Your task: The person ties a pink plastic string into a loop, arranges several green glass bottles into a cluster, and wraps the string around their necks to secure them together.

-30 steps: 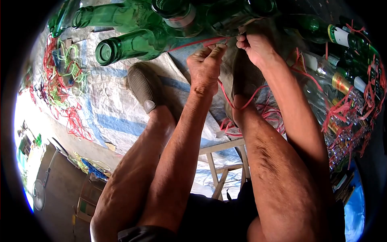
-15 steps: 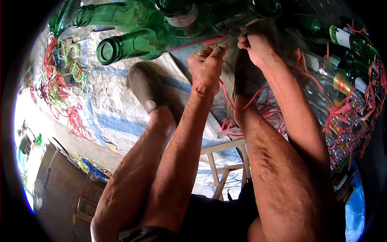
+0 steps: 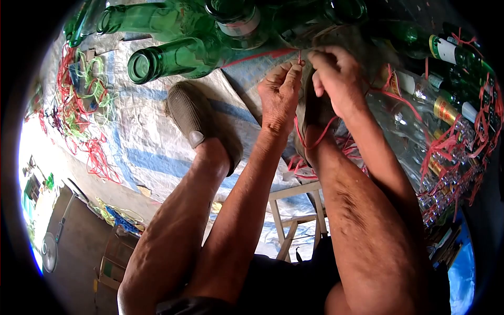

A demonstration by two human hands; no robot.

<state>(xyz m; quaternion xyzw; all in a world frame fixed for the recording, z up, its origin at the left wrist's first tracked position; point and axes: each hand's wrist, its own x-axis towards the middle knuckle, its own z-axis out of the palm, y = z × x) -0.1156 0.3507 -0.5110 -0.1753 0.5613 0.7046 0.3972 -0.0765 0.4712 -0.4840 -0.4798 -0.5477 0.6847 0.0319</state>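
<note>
My left hand (image 3: 282, 95) is closed in a pinch on a red plastic string (image 3: 300, 55), whose short upright piece shows at the fingertips. From below that hand the string loops down beside my right shoe (image 3: 316, 105). My right hand (image 3: 337, 79) is just to the right, its fingers bent but apart, with nothing visible in them. Green glass bottles (image 3: 181, 56) lie in a pile above both hands, mouths toward me. A red strand runs under the nearest bottles, left of the pinch.
A striped woven sheet (image 3: 152, 121) covers the floor. Tangled red and green strings (image 3: 86, 100) lie at left. Tied bottles (image 3: 446, 110) are stacked at right. A wooden stool frame (image 3: 294, 220) stands between my legs, and a fan (image 3: 50, 252) is at far left.
My left hand has shifted slightly right, still pinching the string. My right hand has opened from its pinch and turned, its fingers now spread near the left fingertips.
</note>
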